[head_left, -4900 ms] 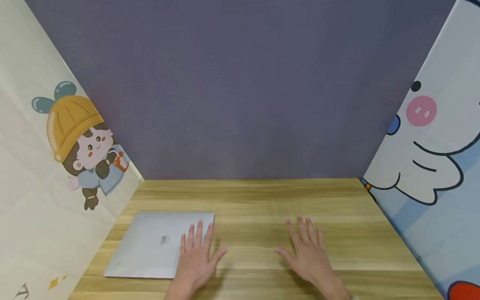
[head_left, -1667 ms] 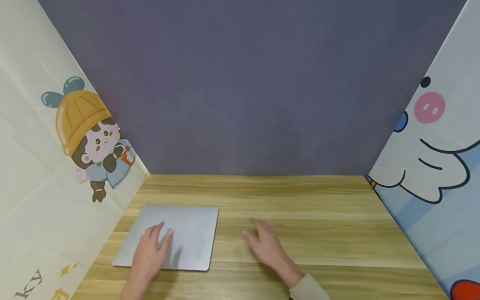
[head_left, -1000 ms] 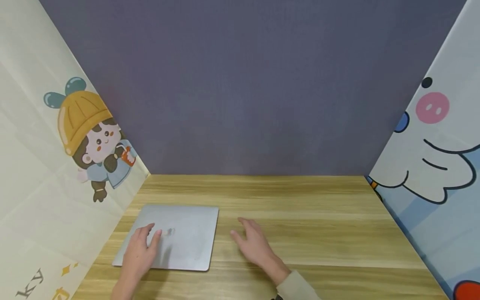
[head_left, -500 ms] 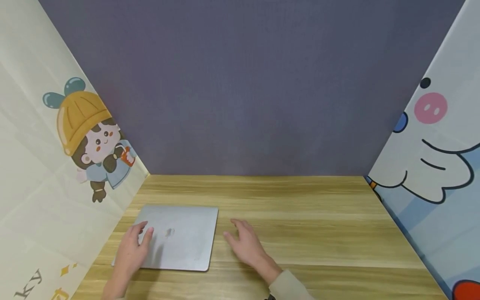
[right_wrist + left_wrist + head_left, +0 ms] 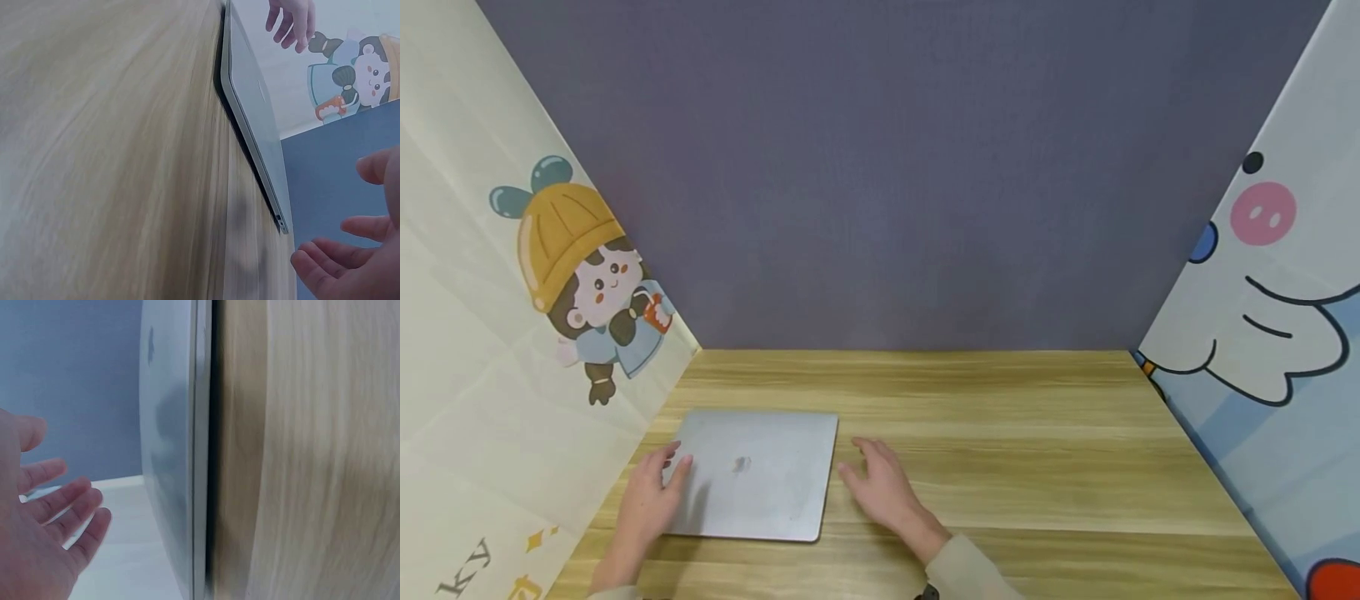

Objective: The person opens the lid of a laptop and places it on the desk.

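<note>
- Laptop point(image 5: 775, 500) closed and laid flat, logo side up, at the lower left of the frame, supported by the wood-grain table point(image 5: 1037, 467).
- And here, over its left edge, the left hand point(image 5: 646, 500) is held raised, fingers loosely bent and parted; nothing is gripped, and a gap is shown by the left wrist view.
- Across at the lower centre, the right hand point(image 5: 883, 493) is poised just beside the right edge, thumb and fingers relaxed and apart, nothing held.
- So the laptop is flanked from both sides, and neither hand is seen touching it.
- As for handling, a stiff, flat body of moderate weight is to be expected; the smooth casing may prove slippery, and drops or bending would be poorly tolerated.
- Best hold, by judgement: both short sides taken at mid-length, fingers slipped under the thin rim, thumbs laid on top, no pressure put mid-lid.
</note>
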Available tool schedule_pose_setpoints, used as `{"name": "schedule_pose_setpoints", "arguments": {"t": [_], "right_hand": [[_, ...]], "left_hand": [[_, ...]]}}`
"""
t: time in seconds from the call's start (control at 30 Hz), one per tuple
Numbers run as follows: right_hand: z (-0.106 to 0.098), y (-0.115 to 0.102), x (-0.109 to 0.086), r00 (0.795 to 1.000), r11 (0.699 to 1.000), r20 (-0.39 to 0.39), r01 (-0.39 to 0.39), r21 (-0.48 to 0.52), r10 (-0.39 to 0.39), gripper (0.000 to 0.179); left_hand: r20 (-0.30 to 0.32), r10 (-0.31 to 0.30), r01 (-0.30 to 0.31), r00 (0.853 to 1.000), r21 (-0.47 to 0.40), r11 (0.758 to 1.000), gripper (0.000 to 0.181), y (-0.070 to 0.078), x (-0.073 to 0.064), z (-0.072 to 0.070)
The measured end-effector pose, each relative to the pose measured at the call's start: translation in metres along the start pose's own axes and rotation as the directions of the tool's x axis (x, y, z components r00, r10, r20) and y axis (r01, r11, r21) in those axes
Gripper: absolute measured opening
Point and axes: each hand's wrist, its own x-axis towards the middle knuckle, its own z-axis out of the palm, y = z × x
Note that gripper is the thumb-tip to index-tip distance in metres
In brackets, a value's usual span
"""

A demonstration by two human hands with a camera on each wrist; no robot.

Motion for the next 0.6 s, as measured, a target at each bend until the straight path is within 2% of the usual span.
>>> {"name": "schedule_pose_setpoints", "arguments": {"t": [0.2,0.4,0.6], "right_hand": [[0.008,-0.003,0.003,1.0,1.0,0.016,-0.008,0.018,0.008,0.059],[0.015,-0.009,0.005,1.0,0.999,0.013,-0.022,0.034,0.021,0.058],[0.025,-0.016,0.007,1.0,1.0,0.019,-0.015,0.025,0.015,0.057]], "left_hand": [[0.015,-0.016,0.016,1.0,0.01,1.0,0.042,-0.01,0.003,-0.004],[0.071,-0.061,0.058,0.996,0.035,0.998,0.046,-0.02,0.005,-0.006],[0.103,-0.094,0.089,0.99,0.055,0.995,0.048,-0.027,0.006,-0.007]]}}
